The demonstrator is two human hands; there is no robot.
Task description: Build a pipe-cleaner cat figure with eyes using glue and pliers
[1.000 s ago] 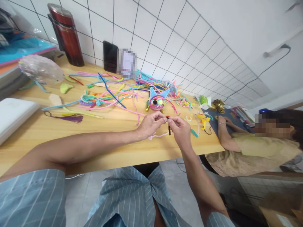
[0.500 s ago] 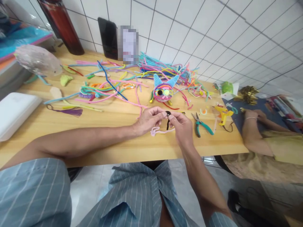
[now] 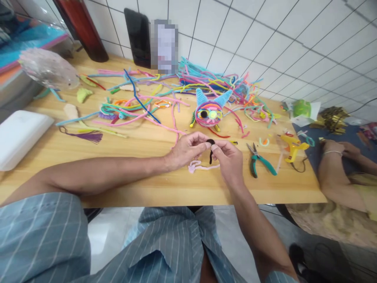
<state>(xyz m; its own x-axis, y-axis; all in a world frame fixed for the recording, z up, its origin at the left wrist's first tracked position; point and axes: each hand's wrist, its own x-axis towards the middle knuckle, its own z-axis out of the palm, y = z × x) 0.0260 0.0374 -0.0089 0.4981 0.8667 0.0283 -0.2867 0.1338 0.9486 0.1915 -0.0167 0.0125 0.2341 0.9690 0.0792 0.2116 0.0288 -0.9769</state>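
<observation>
A black pipe cleaner (image 3: 211, 142), wound into a small coil with a short tail hanging down, is pinched between my two hands. My left hand (image 3: 188, 149) grips its left side with thumb and forefinger. On the other side, the thumb and fingers of my right hand (image 3: 228, 155) are closed on it. Just under my hands, a pale pink pipe cleaner (image 3: 193, 166) lies bent on the table. Beyond them stands a round, colourful pipe-cleaner figure (image 3: 208, 114) with blue pointed ears and one black and one yellow eye.
Green-handled pliers (image 3: 266, 165) and a yellow glue gun (image 3: 293, 146) lie to the right. Many loose pipe cleaners (image 3: 141, 104) spread across the back. Two phones, one black (image 3: 138, 37), lean on the tiled wall. A white case (image 3: 23, 135) sits at left; another person's hands (image 3: 334, 149) are far right.
The camera view has shifted, so the table's things sit further apart. My hands stay together on the black coil, whose small central opening no longer shows.
</observation>
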